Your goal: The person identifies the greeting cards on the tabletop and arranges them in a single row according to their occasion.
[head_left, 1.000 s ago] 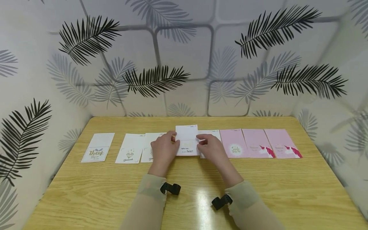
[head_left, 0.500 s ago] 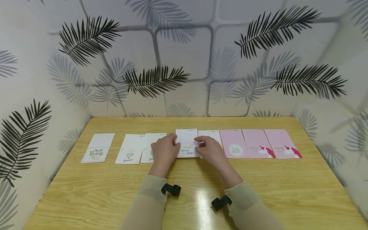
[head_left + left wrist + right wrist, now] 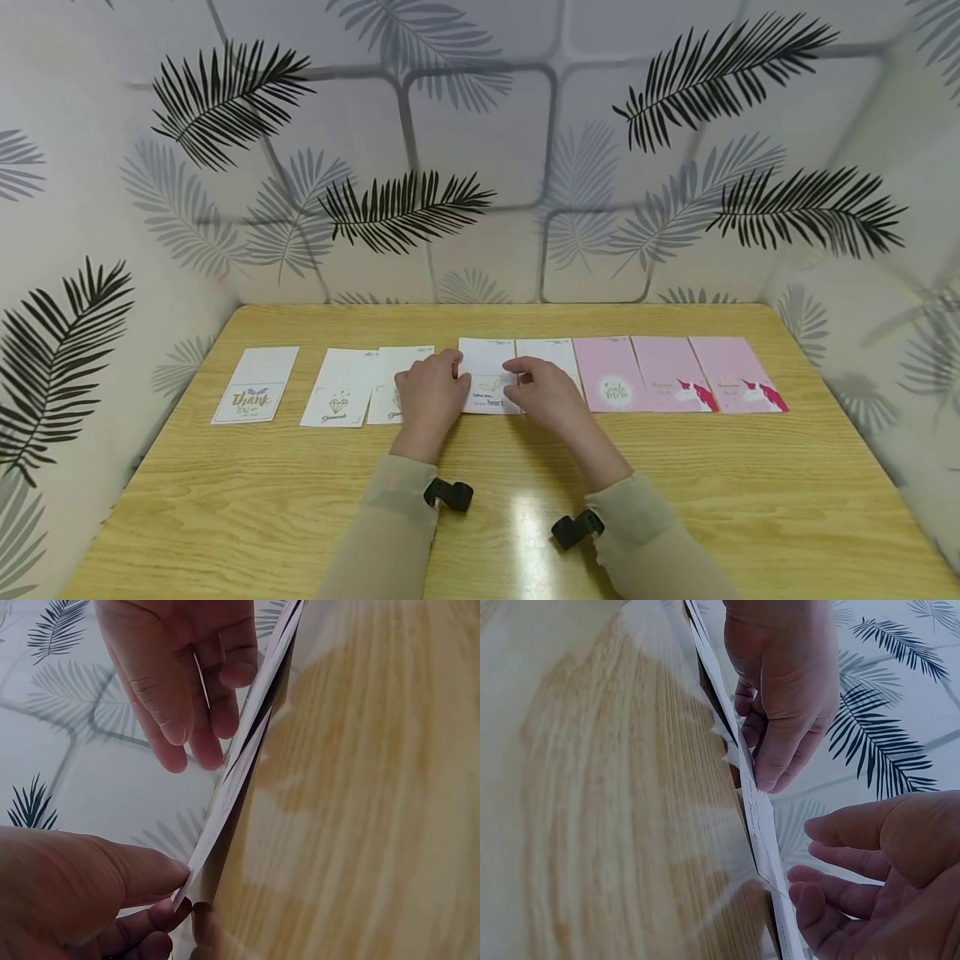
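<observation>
A white greeting card (image 3: 487, 354) with the printed word "heart" lies mid-row on the table. My left hand (image 3: 431, 393) pinches its left edge; in the left wrist view, the thumb (image 3: 154, 874) is on top of the card edge (image 3: 217, 817) and fingertips are by its side. Over the card's right part hovers my right hand (image 3: 551, 393), fingers loosely bent and apart from the paper, as the right wrist view shows its fingers (image 3: 847, 889) holding nothing. My left hand partly hides a white diamond card (image 3: 393, 367); my right hand partly hides another white card (image 3: 551, 350).
A "Thank you" card (image 3: 257, 387) and another diamond card (image 3: 335, 392) lie to the left. Rightward are a pink "Smile More" card (image 3: 609, 367) and two pink unicorn cards (image 3: 663, 362). A patterned backdrop (image 3: 480, 150) rises behind the wooden table (image 3: 262, 500).
The heart card has come down flat and slightly nearer me, in line with its neighbours. My right hand has let go of its right edge and shifted slightly left above it.
</observation>
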Motion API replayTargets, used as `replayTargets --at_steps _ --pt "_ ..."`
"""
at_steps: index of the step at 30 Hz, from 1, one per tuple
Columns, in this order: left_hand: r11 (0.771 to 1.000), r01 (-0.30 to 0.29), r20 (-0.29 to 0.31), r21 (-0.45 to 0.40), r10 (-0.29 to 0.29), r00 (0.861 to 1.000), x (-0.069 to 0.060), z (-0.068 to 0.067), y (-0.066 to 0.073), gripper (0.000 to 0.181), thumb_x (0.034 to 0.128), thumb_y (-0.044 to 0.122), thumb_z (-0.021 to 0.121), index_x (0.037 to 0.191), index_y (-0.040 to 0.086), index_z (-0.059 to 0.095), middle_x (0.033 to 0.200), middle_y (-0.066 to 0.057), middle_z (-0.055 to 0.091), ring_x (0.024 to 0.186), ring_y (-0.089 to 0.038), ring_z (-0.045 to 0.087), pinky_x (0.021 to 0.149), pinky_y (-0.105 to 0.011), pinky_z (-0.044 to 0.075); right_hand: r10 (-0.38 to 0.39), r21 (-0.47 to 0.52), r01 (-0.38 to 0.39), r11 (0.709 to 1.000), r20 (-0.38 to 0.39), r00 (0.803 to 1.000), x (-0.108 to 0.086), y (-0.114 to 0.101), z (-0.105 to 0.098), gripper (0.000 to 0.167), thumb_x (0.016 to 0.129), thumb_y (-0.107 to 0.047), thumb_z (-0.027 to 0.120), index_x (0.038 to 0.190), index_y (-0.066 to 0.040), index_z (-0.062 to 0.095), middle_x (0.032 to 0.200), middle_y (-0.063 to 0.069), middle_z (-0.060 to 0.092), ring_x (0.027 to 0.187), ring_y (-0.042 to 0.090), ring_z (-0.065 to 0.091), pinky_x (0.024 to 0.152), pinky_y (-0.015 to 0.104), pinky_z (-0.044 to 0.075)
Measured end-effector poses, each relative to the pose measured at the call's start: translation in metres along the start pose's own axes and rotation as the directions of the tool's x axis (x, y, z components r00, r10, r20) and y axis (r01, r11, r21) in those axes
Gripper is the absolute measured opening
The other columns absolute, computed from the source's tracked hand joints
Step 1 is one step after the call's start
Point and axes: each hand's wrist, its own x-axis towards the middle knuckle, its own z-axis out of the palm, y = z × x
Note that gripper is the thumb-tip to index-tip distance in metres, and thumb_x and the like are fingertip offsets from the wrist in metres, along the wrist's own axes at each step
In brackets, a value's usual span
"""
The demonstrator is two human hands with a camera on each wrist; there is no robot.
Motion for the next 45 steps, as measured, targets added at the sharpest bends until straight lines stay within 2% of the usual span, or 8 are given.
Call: replayTargets --at_steps 8,16,31,35,38,42,45 --pt "1.0 -0.016 -0.017 0.022 0.017 1.0 0.0 0.003 -0.001 0.034 0.1007 0.022 0.081 0.133 0.012 0.08 0.1 -0.005 0.079 0.101 -0.038 0.074 0.098 -0.063 0.047 -0.037 -0.086 0.041 0.995 0.044 0.998 0.001 0.0 0.001 0.038 0.102 -0.017 0.078 0.139 -0.007 0.076 0.116 0.009 0.075 0.1 0.025 0.062 0.092 0.045 0.052" --pt "0.997 -0.013 0.014 0.076 0.012 1.0 -0.003 0.003 0.0 0.033 0.1035 0.027 0.079 0.133 0.014 0.079 0.126 -0.014 0.074 0.114 -0.04 0.069 0.101 -0.065 0.048 -0.041 -0.099 0.046 0.994 0.046 0.998 0.0 0.001 0.001 0.037 0.102 -0.018 0.078 0.138 -0.007 0.077 0.113 0.007 0.074 0.099 0.024 0.061 0.092 0.045 0.053" --pt "0.996 -0.014 0.016 0.085 0.012 1.0 -0.003 0.006 -0.001 0.033 0.1039 0.028 0.078 0.134 0.014 0.079 0.127 -0.014 0.073 0.115 -0.039 0.068 0.102 -0.064 0.047 -0.04 -0.1 0.044 0.994 0.047 0.998 0.001 0.001 0.001 0.037 0.102 -0.018 0.078 0.138 -0.007 0.077 0.114 0.008 0.075 0.098 0.024 0.061 0.092 0.044 0.053" --pt "0.996 -0.011 0.018 0.084 0.01 1.0 -0.002 0.006 -0.002 0.033 0.1045 0.028 0.078 0.134 0.014 0.078 0.127 -0.014 0.073 0.115 -0.039 0.068 0.102 -0.064 0.047 -0.042 -0.086 0.045 0.995 0.039 0.998 0.001 0.001 0.001 0.037 0.102 -0.018 0.078 0.138 -0.008 0.077 0.118 0.009 0.076 0.102 0.025 0.063 0.094 0.046 0.054" --pt "0.997 -0.006 0.016 0.078 0.005 1.0 -0.001 0.005 -0.003 0.033 0.1053 0.029 0.077 0.135 0.014 0.078 0.127 -0.014 0.073 0.116 -0.039 0.067 0.103 -0.064 0.046 -0.043 -0.063 0.045 0.997 0.022 0.999 -0.001 0.0 0.0 0.037 0.103 -0.018 0.077 0.139 -0.008 0.077 0.127 0.013 0.076 0.113 0.029 0.068 0.099 0.05 0.055" --pt "0.998 -0.001 -0.015 0.055 0.002 1.0 -0.001 -0.002 -0.005 0.033 0.1051 0.03 0.077 0.135 0.015 0.078 0.128 -0.014 0.074 0.116 -0.04 0.067 0.101 -0.064 0.046 -0.044 -0.026 0.044 0.999 -0.012 0.999 -0.003 -0.002 -0.003 0.038 0.105 -0.017 0.075 0.141 -0.009 0.075 0.139 0.015 0.072 0.125 0.035 0.068 0.102 0.054 0.055" --pt "1.0 -0.003 -0.051 0.022 0.004 0.999 -0.004 -0.01 -0.01 0.032 0.1047 0.028 0.078 0.134 0.015 0.079 0.127 -0.013 0.074 0.115 -0.04 0.068 0.099 -0.064 0.046 -0.053 0.003 0.053 0.999 -0.028 0.998 -0.004 -0.003 -0.005 0.04 0.105 -0.017 0.074 0.144 -0.009 0.073 0.142 0.013 0.071 0.126 0.034 0.066 0.101 0.053 0.055"
